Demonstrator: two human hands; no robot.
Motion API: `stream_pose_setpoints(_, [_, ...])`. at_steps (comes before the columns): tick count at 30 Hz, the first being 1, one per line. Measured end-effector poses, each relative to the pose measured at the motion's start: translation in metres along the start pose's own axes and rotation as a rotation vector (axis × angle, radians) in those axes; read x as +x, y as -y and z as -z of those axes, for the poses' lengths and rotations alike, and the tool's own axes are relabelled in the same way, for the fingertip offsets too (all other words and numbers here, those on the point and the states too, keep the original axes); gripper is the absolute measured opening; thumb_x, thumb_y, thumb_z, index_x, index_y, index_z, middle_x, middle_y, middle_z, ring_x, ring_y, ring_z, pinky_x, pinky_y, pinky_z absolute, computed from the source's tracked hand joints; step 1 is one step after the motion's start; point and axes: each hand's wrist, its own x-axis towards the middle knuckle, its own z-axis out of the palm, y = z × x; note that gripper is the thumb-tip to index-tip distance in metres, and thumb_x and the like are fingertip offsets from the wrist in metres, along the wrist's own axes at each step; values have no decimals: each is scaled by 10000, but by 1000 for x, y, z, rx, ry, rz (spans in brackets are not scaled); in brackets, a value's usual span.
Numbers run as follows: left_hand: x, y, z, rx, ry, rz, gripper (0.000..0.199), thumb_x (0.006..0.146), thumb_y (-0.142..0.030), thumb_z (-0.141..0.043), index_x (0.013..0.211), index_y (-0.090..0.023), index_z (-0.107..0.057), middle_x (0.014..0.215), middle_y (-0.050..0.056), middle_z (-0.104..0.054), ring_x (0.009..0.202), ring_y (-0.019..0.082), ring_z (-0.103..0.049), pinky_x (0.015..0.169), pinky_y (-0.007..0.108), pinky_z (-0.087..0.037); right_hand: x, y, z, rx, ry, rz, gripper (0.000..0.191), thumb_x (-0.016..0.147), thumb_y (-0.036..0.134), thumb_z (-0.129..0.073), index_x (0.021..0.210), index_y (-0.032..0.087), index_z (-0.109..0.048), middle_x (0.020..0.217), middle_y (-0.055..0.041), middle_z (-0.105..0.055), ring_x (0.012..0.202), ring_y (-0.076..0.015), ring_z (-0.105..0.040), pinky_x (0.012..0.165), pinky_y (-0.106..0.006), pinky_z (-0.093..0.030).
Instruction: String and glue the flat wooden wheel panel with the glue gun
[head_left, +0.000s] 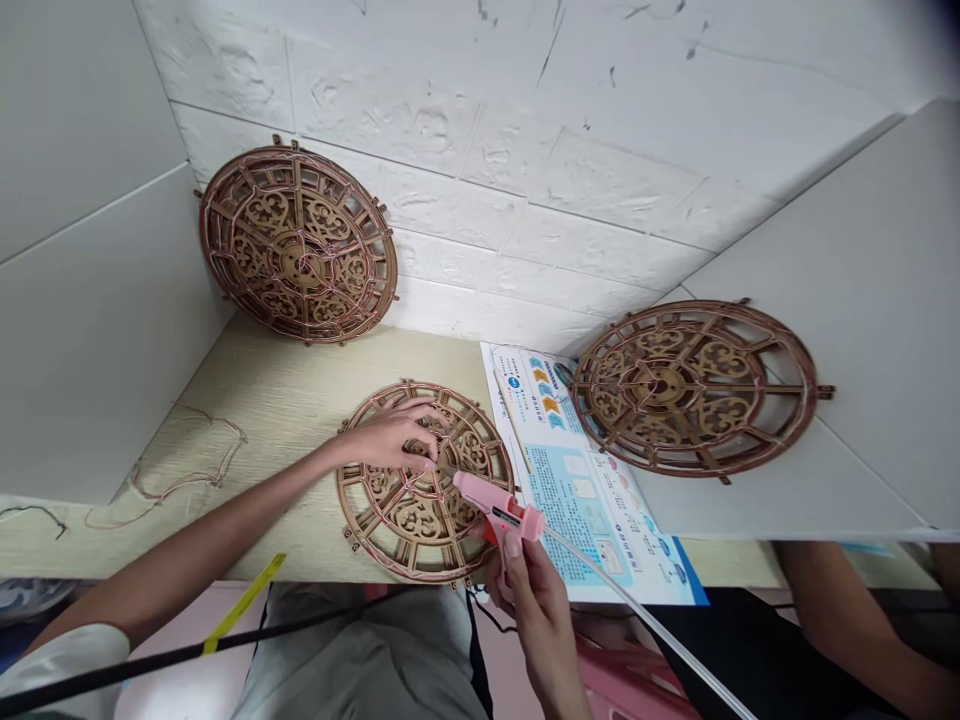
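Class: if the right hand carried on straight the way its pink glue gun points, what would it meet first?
Probably the left hand's fingertips, just past the glue gun's nozzle; depth is unclear, so it could instead be the fretwork wooden wheel beneath.

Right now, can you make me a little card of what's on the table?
Left hand: resting on a wooden wheel
Right hand: holding a pink glue gun over the wheel
Gun's back end: long clear glue stick
Also there: printed sheet; two more wheels
Table: thin cord
Other person: arm at the right edge
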Motion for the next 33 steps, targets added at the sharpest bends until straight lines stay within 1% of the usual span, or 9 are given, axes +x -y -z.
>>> stream_pose_setpoints(3, [0,0,-1,-10,-8,13,133,897,-386,-709,899,-264,-762,1459,26,-534,1494,309,-311,1213,544,-226,2,-2,1,-19,-7,7,627,664,793,-726,818,207,-567,639,43,-398,574,-107,-346,502,-225,-373])
stream_pose_setpoints(6, [0,-2,-2,-21,14,49,124,904,-367,-700,897,-254,-750,1480,24,-514,1495,334,-304,1216,601,-179,2,-4,1,-14,56,20,609,706,792,-696,815,213,-543,600,57,-353,546,-101,-299,478,-221,-297])
stream_pose_setpoints(10, [-1,-3,-2,5,26,63,150,926,-380,-670,916,-247,-739,1514,48,-471,1495,338,-301,1210,639,-148,-4,-3,-6,-3,44,83,546,799,743,-652,892,209,-580,601,60,-345,552,-105,-277,503,-234,-243])
stream_pose_setpoints(12, [-2,-2,-3,29,8,39,160,936,-389,-656,931,-252,-738,1509,55,-476,1491,318,-314,1214,615,-176,-7,-2,-10,-19,41,100,510,847,711,-623,910,207,-593,600,57,-355,554,-110,-283,517,-244,-228])
stream_pose_setpoints(17, [-5,2,-6,127,-47,-61,182,951,-393,-635,958,-240,-735,1502,60,-495,1487,282,-340,1213,511,-270,-8,-1,-11,-36,66,107,489,885,687,-592,803,207,-550,572,50,-376,548,-114,-283,531,-260,-215])
stream_pose_setpoints(22, [-5,6,-5,186,-63,-162,225,972,-423,-588,954,-251,-731,1513,15,-505,1503,294,-314,1200,502,-302,-7,-2,-10,7,70,101,471,883,674,-607,884,203,-591,577,53,-382,547,-115,-295,530,-264,-205])
stream_pose_setpoints(27, [-6,7,-6,221,-65,-190,189,979,-381,-590,953,-241,-715,1519,7,-507,1548,312,-200,1241,572,-149,-8,-3,-11,14,71,102,481,886,679,-597,861,199,-585,567,55,-383,544,-114,-293,524,-262,-222])
stream_pose_setpoints(30, [-5,5,-5,201,-69,-188,168,969,-372,-615,950,-240,-717,1425,32,-590,1497,284,-330,1250,528,-114,-8,-4,-12,8,66,125,482,886,678,-595,867,197,-598,550,59,-386,529,-112,-294,514,-259,-240])
stream_pose_setpoints(33, [-3,2,-2,172,-65,-137,204,967,-415,-611,1042,-250,-703,1374,38,-622,1440,252,-415,1202,426,-243,-7,-6,-12,17,64,131,482,881,676,-604,907,195,-618,558,63,-383,525,-111,-292,508,-255,-253])
